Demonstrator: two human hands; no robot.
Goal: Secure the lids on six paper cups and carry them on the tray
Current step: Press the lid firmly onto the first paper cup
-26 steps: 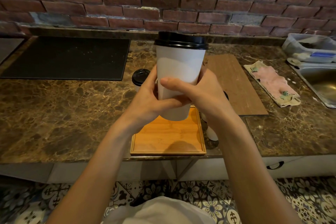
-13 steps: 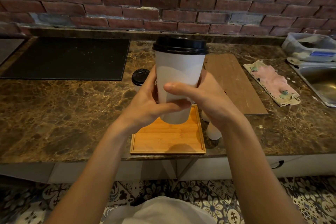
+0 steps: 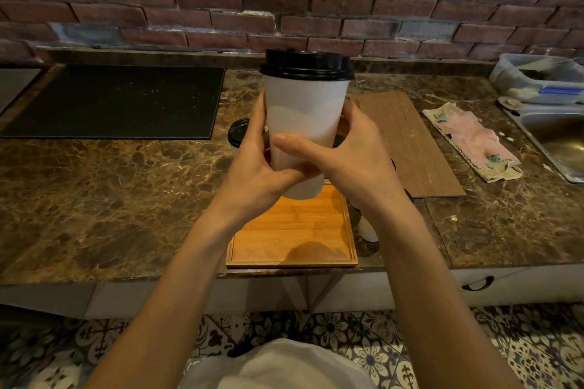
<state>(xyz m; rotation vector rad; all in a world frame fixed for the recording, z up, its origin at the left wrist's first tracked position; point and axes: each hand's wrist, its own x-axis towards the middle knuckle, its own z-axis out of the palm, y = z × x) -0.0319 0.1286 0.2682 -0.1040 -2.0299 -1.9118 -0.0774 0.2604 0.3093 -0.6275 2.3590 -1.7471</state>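
Note:
A white paper cup with a black lid is held upright in the air above the far edge of the wooden tray. My left hand grips its lower left side and my right hand wraps round the right, thumb across the front. Another lidded cup stands on the counter behind my left hand. A further cup shows partly beside the tray, behind my right forearm. The tray itself carries nothing.
The marble counter has a black mat at the back left and a wooden board right of the cups. A pink cloth, a sink and a plastic tub lie far right. A brick wall backs the counter.
The held cup has sunk slightly and tilted a little, both hands still round it. Nothing else has moved.

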